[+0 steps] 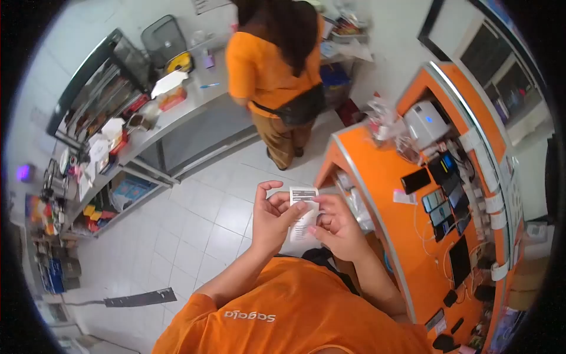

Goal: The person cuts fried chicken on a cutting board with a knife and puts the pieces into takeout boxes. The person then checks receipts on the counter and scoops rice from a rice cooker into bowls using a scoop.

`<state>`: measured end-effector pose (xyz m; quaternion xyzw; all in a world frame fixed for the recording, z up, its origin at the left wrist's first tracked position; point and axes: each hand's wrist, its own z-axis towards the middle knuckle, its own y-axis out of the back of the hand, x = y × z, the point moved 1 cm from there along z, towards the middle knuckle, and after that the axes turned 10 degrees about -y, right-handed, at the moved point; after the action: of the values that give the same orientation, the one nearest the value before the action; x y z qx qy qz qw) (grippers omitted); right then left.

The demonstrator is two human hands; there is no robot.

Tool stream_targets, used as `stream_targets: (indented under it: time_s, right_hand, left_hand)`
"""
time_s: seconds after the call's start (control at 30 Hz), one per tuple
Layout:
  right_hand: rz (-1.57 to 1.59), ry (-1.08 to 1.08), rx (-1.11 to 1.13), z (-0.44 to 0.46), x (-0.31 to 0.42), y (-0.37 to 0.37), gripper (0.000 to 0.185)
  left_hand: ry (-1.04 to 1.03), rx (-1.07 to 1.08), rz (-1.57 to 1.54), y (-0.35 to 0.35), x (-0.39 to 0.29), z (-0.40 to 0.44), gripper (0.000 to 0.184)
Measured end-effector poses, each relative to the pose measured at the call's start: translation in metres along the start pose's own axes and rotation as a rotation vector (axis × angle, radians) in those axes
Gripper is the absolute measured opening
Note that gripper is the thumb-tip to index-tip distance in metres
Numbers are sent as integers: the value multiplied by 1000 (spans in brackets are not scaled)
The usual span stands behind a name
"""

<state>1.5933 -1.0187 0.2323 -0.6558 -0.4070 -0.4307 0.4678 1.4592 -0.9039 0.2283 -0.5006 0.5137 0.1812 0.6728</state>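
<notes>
A small white paper slip [303, 223] with dark printed bands near its top stands out in front of my orange shirt. My left hand [274, 219] grips its left side, with the thumb lying across the front. On the slip's right edge, my right hand [338, 227] pinches the paper between thumb and fingers. Both hands are close together over the tiled floor, just left of the orange counter [368, 177].
Ahead stands a person [274, 71] in an orange shirt, facing a metal workbench [200, 88] loaded with boxes and tools. Several phones, including a lit one [435, 200], lie with cables on the orange counter. A white machine [425, 123] sits at its far end.
</notes>
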Motion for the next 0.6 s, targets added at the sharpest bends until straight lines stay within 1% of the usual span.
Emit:
stream_targets:
  time_s: [0.03,0.07,0.17,0.2,0.3,0.4,0.43,0.47,0.6]
  right_hand:
    - [-13,-51,60,15,-1,-27,46]
    - [-35,-23,57,28,-1,-49,46]
    - [-92,52,64,61,3,-112,47]
    - [-141,39,59,67,7,-129,48]
    - [-165,70,158,100,6,-202,48]
    - [-183,79,235,131,5,-270,46]
    - [-182,80,268,131,7,-267,46]
    - [-209,75,292,142,7,-292,43]
    - [-273,83,452,185,0,-346,39]
  left_hand:
    - [-32,-10,-26,25,-14,-3,54]
    - [-43,5,-53,56,-22,-6,61]
    - [-227,115,-11,115,-68,-21,69]
    - [-206,114,4,129,-76,-26,76]
    - [-217,19,-1,188,-114,-42,77]
    - [-311,-88,-14,242,-151,-55,74]
    - [-340,-122,-7,239,-148,-60,73]
    - [-368,-160,6,261,-161,-63,73]
    - [-450,-314,35,313,-186,-68,73]
